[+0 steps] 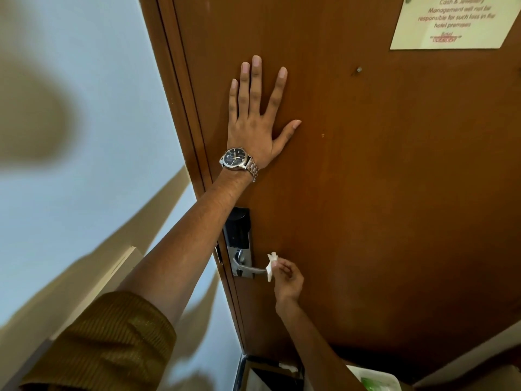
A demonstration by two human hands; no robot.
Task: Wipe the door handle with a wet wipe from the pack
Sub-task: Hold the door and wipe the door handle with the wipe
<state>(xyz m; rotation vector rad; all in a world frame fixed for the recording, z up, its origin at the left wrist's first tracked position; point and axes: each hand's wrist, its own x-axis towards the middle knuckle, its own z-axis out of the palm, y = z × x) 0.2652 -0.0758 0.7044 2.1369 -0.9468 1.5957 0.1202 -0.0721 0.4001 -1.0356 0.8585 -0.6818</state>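
A silver lever door handle (pixel 251 268) juts right from a black and silver lock plate (pixel 239 244) on the brown wooden door (pixel 380 179). My right hand (pixel 289 280) pinches a crumpled white wet wipe (pixel 271 266) against the free end of the handle. My left hand (pixel 258 119), with a wristwatch on the wrist, lies flat on the door above the lock, fingers spread. A white and green pack (pixel 376 380) shows at the bottom edge, partly hidden by my right forearm.
A printed notice (pixel 451 21) is stuck to the door at the top right. The door frame (pixel 180 108) and a pale wall (pixel 84 108) lie to the left. A dark bin (pixel 270 373) lined with a white bag stands on the floor below the handle.
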